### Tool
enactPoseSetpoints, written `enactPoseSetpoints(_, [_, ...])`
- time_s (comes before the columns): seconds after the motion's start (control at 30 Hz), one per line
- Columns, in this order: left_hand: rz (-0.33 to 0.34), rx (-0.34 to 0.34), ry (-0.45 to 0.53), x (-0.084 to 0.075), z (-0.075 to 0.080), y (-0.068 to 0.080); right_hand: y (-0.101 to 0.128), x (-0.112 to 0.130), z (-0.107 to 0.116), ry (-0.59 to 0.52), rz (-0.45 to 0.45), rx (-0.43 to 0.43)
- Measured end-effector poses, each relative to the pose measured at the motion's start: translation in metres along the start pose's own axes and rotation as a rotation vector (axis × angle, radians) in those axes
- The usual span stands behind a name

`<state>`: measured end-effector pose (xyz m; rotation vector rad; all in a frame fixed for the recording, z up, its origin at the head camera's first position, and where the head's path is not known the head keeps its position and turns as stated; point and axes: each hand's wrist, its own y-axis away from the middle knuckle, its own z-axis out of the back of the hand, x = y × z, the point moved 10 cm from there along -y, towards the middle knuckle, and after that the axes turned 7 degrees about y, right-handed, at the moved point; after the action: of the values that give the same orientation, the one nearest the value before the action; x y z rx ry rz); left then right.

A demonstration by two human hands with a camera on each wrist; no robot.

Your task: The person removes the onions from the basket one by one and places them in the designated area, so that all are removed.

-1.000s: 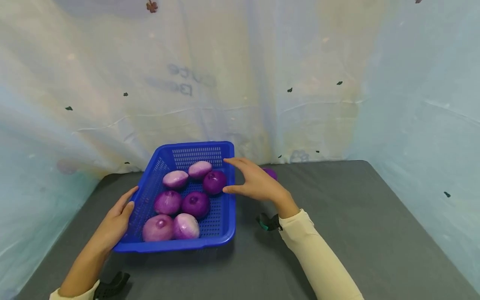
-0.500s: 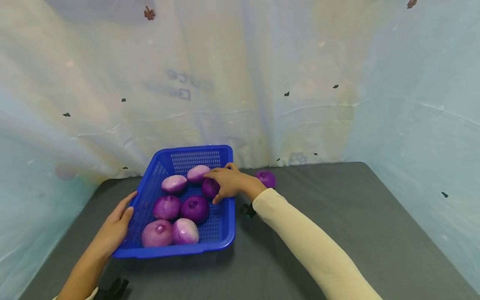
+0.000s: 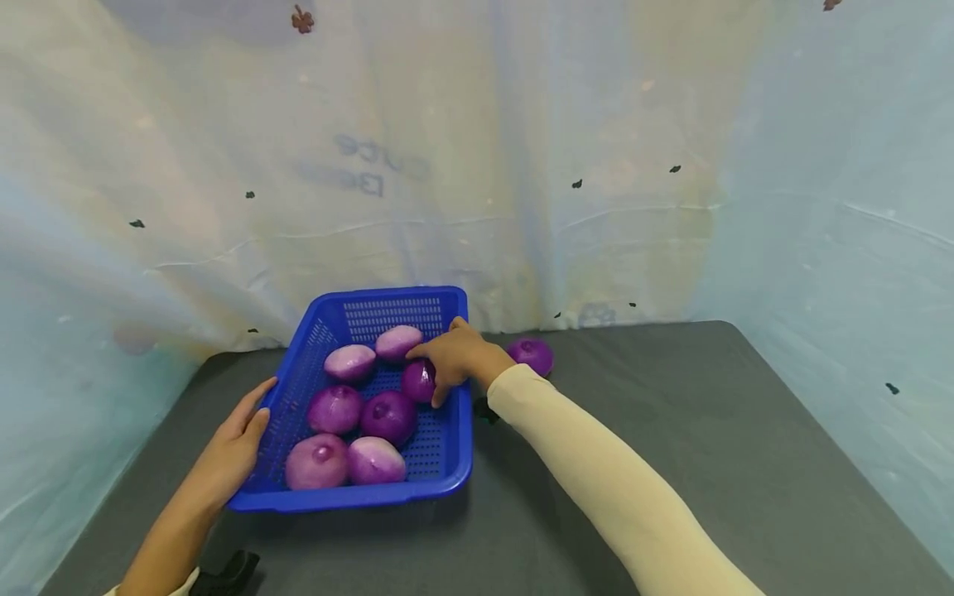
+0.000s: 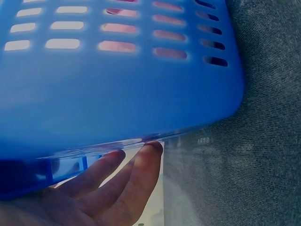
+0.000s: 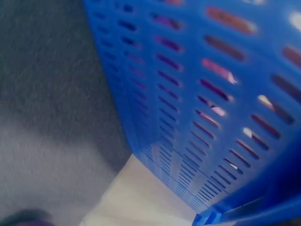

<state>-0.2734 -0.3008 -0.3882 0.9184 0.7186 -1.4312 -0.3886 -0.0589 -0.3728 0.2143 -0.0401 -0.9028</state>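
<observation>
Grasping stage: right hand (image 3: 460, 358) fingers curl around a dark purple onion (image 3: 417, 379) mid-frame inside the blue basket (image 3: 447, 463), left hand (image 3: 227, 451) flat against its left rim; next, probably a lift clear of the neighbouring onions.

Your right hand (image 3: 460, 358) grips a dark purple onion (image 3: 417, 380), round and glossy, at the far right inside the blue basket (image 3: 447, 463). The basket is rectangular, slotted plastic, lying flat on the bench left of centre. Your left hand (image 3: 227, 451) rests with straight fingers against its near-left rim.
</observation>
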Motion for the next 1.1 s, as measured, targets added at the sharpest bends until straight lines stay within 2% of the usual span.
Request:
enactPoseSetpoints(0.2, [0.004, 0.0, -0.002, 0.0, 0.001, 0.001, -0.002, 0.001, -0.002, 0.077, -0.037, 0.022])
enactPoseSetpoints(0.33, [-0.007, -0.004, -0.002, -0.001, 0.001, 0.001, -0.002, 0.001, 0.001, 0.06, -0.029, -0.015])
enactPoseSetpoints(0.5, [-0.006, -0.004, -0.007, -0.001, 0.001, 0.001, -0.002, 0.0, 0.004, -0.01, 0.003, -0.075])
enactPoseSetpoints(0.83, [0.023, 0.012, 0.014, 0.002, 0.001, 0.001, 0.004, -0.002, 0.012, -0.223, 0.048, -0.176])
enactPoseSetpoints(1.1, [0.018, 0.006, 0.013, 0.002, 0.001, 0.0, 0.009, -0.004, 0.015, -0.289, 0.06, -0.22])
